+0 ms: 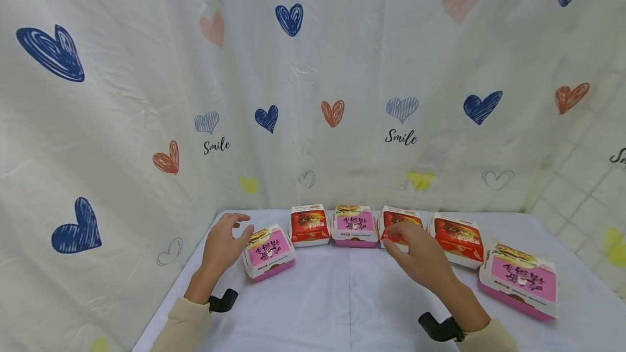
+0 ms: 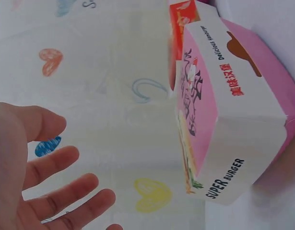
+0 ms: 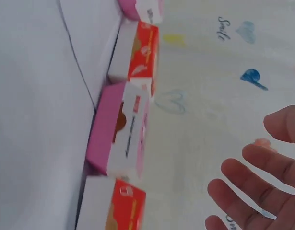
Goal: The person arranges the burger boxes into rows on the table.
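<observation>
Left hand (image 1: 223, 246): I've got it hovering just beside the leftmost box, thumb and fingers apart, nothing held. The left wrist cam shows a gap to the card.
Leftmost pink burger box (image 1: 269, 252): left end of the arc, sitting a bit skewed, lid shut, "SUPER BURGER" on its end panel. I'd match the palm to that skew before any contact.
Right hand (image 1: 423, 257): hanging in front of a red box in the head view, fingers spread and clear of everything.
Red burger box behind it (image 1: 402, 214): partly hidden by that hand, so I'd trust the right wrist cam more for spacing.
Middle pink burger box (image 1: 354, 224): sits between two red ones with skinny gaps. IMO fingers should come in from front and top there, not the sides.
Squeeze: looks like thin card, so I'd press the walls lightly and keep off the lid edge.
Heart-print curtain (image 1: 352, 69): right behind the back boxes, so I wouldn't shove anything that way.
</observation>
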{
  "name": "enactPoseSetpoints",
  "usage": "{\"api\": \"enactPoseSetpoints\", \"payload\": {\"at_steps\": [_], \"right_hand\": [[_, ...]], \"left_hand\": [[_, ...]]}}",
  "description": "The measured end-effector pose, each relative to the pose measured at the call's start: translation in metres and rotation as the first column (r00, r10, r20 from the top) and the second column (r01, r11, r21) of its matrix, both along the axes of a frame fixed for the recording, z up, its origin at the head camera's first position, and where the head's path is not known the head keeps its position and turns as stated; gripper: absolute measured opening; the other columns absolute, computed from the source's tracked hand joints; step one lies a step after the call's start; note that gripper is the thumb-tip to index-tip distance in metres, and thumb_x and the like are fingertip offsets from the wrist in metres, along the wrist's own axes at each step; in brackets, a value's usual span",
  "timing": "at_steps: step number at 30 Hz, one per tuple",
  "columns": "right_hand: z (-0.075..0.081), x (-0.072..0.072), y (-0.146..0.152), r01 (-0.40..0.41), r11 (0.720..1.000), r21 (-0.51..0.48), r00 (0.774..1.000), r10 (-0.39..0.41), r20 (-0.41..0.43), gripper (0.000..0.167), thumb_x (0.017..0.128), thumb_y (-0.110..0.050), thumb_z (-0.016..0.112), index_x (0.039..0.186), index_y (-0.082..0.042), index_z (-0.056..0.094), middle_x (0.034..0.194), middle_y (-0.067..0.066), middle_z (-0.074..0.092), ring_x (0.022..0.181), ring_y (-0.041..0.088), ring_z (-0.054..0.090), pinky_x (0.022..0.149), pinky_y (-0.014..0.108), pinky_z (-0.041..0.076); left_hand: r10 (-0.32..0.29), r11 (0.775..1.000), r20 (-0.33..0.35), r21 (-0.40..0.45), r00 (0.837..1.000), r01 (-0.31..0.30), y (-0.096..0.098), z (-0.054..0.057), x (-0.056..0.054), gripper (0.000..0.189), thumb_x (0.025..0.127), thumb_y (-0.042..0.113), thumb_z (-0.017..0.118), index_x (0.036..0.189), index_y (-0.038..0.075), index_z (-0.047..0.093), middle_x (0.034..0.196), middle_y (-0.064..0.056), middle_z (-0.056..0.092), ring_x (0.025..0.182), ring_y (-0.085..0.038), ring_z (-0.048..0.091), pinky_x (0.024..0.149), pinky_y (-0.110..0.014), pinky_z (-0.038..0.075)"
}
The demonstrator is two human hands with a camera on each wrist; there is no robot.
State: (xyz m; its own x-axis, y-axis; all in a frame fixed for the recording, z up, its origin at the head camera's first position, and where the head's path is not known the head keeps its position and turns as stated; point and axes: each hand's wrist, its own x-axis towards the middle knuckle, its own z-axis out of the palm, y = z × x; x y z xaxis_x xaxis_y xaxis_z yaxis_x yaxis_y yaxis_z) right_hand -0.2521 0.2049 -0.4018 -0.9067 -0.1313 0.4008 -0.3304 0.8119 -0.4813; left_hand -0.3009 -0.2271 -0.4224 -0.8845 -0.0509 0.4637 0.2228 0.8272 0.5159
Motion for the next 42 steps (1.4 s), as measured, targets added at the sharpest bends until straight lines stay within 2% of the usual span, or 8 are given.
{"api": "enactPoseSetpoints", "payload": {"at_steps": [3, 6, 11, 15, 20, 27, 36, 42], "right_hand": [[-0.009, -0.003, -0.022, -0.067, 0.987, -0.143, 0.995, 0.078, 0.066, 0.02, 0.097, -0.027, 0.071, 0.113, -0.015, 0.07, 0.108, 0.001, 0.073, 0.104, 0.023, 0.067, 0.088, 0.046, 0.059], [-0.019, -0.007, -0.045, -0.126, 0.953, -0.276, 0.974, 0.172, 0.149, 0.014, 0.097, -0.024, 0.071, 0.11, -0.018, 0.07, 0.102, -0.004, 0.073, 0.099, 0.015, 0.067, 0.09, 0.038, 0.058], [-0.038, -0.015, -0.079, -0.203, 0.896, -0.396, 0.927, 0.306, 0.218, 0.015, 0.098, -0.025, 0.069, 0.11, -0.015, 0.07, 0.1, -0.002, 0.071, 0.093, 0.013, 0.064, 0.081, 0.024, 0.056], [-0.052, -0.021, -0.104, -0.219, 0.868, -0.446, 0.896, 0.36, 0.26, 0.017, 0.099, -0.026, 0.068, 0.111, -0.014, 0.069, 0.101, 0.0, 0.069, 0.092, 0.017, 0.063, 0.078, 0.025, 0.056], [-0.066, -0.028, -0.131, -0.223, 0.856, -0.466, 0.864, 0.395, 0.313, 0.026, 0.099, -0.031, 0.067, 0.118, -0.013, 0.066, 0.11, 0.003, 0.068, 0.101, 0.021, 0.063, 0.083, 0.035, 0.058], [-0.079, -0.037, -0.164, -0.194, 0.827, -0.528, 0.829, 0.426, 0.363, 0.052, 0.099, -0.037, 0.067, 0.143, -0.014, 0.053, 0.142, 0.013, 0.058, 0.126, 0.034, 0.057, 0.095, 0.052, 0.056], [-0.088, -0.046, -0.193, -0.143, 0.8, -0.583, 0.818, 0.427, 0.385, 0.055, 0.1, -0.033, 0.066, 0.15, -0.02, 0.047, 0.155, 0.013, 0.046, 0.128, 0.032, 0.057, 0.097, 0.051, 0.056], [-0.092, -0.047, -0.203, -0.146, 0.799, -0.583, 0.81, 0.435, 0.394, 0.06, 0.1, -0.036, 0.065, 0.154, -0.02, 0.042, 0.156, 0.015, 0.044, 0.126, 0.032, 0.057, 0.097, 0.051, 0.056]], "left_hand": [[0.02, 0.997, -0.035, 0.076, 0.999, -0.017, -0.004, -0.007, -0.001, 0.025, 0.097, 0.03, 0.069, 0.115, 0.013, 0.071, 0.112, -0.008, 0.07, 0.102, -0.026, 0.066, 0.085, -0.043, 0.055], [0.055, 0.99, -0.059, 0.13, 0.997, -0.047, -0.008, -0.016, -0.002, 0.017, 0.097, 0.024, 0.069, 0.109, 0.012, 0.072, 0.104, -0.006, 0.071, 0.095, -0.023, 0.067, 0.084, -0.041, 0.054], [0.092, 0.98, 0.002, 0.178, 0.996, -0.091, -0.012, -0.033, -0.005, 0.018, 0.098, 0.024, 0.068, 0.109, 0.011, 0.073, 0.103, -0.007, 0.071, 0.093, -0.023, 0.067, 0.083, -0.038, 0.054], [0.091, 0.977, 0.044, 0.191, 0.995, -0.098, -0.014, -0.042, -0.01, 0.021, 0.098, 0.025, 0.067, 0.111, 0.01, 0.072, 0.105, -0.01, 0.07, 0.095, -0.026, 0.067, 0.085, -0.042, 0.056], [0.09, 0.973, 0.096, 0.205, 0.991, -0.108, -0.017, -0.051, -0.014, 0.023, 0.097, 0.025, 0.068, 0.113, 0.009, 0.071, 0.109, -0.013, 0.068, 0.099, -0.029, 0.066, 0.087, -0.046, 0.055], [0.059, 0.97, 0.144, 0.225, 0.988, -0.091, -0.023, -0.058, -0.019, 0.028, 0.098, 0.024, 0.067, 0.12, 0.008, 0.069, 0.115, -0.016, 0.066, 0.103, -0.031, 0.066, 0.089, -0.048, 0.055], [-0.035, 0.978, 0.271, 0.206, 0.962, -0.023, -0.022, -0.065, -0.021, 0.052, 0.103, 0.039, 0.059, 0.147, 0.011, 0.051, 0.142, -0.023, 0.055, 0.12, -0.037, 0.06, 0.09, -0.049, 0.056], [-0.057, 0.984, 0.313, 0.181, 0.948, -0.001, -0.027, -0.071, -0.021, 0.052, 0.105, 0.038, 0.054, 0.15, 0.011, 0.048, 0.141, -0.023, 0.056, 0.119, -0.038, 0.061, 0.093, -0.053, 0.053]]}}
